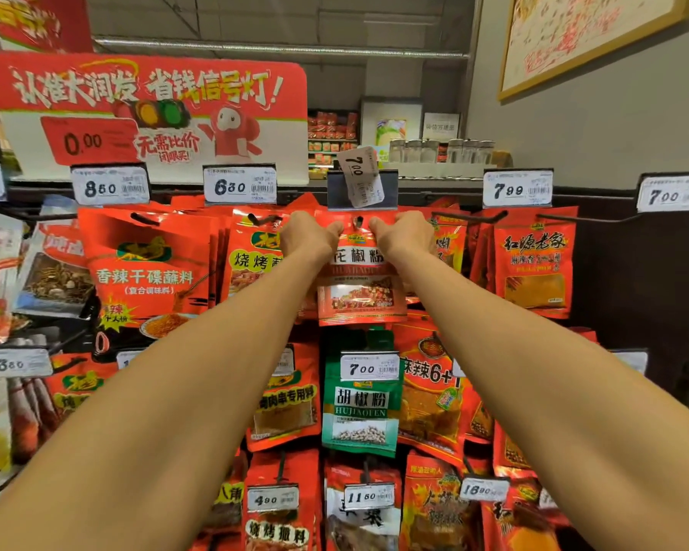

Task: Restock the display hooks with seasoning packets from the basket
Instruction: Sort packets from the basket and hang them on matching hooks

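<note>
A red seasoning packet [361,284] hangs at the top-middle hook [359,221] of the display, its hole at the hook's black tip. My left hand [309,237] pinches the packet's upper left corner. My right hand [404,237] pinches its upper right corner. Both arms reach straight forward. Above the hook, a price-tag holder [362,188] is flipped up, with a loose 7.00 label tilted in it. The basket is out of view.
Filled hooks surround it: large red packets [148,272] at left, a red packet [533,264] at right, a green pepper packet [361,403] below. Price tags stick out on every hook. A red promo sign [148,113] stands above; a grey wall is at right.
</note>
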{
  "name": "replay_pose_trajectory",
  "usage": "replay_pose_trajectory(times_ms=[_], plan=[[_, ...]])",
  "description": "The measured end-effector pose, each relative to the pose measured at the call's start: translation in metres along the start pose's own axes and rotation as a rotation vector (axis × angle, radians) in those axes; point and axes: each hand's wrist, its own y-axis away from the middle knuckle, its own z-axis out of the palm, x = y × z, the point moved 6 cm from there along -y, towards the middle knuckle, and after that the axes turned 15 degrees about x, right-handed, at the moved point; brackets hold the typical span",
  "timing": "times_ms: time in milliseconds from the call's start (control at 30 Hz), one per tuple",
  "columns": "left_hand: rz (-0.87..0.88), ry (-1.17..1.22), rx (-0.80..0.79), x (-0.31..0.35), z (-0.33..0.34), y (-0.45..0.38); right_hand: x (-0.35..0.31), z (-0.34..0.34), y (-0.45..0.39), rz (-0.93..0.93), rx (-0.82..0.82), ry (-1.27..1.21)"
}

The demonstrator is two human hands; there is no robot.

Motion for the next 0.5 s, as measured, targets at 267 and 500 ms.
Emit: replay_pose_trajectory(times_ms=[267,500], plan=[[-0.092,0.427,-0.133,-0.042,-0.056,0.042,0.064,-0.055,0.044,0.083,-0.066,-0.428],[-0.348,0.612,-0.392,-0.121,-0.076,0.124,0.124,-0.072,0.132,0.251,-0.329,-0.585]])
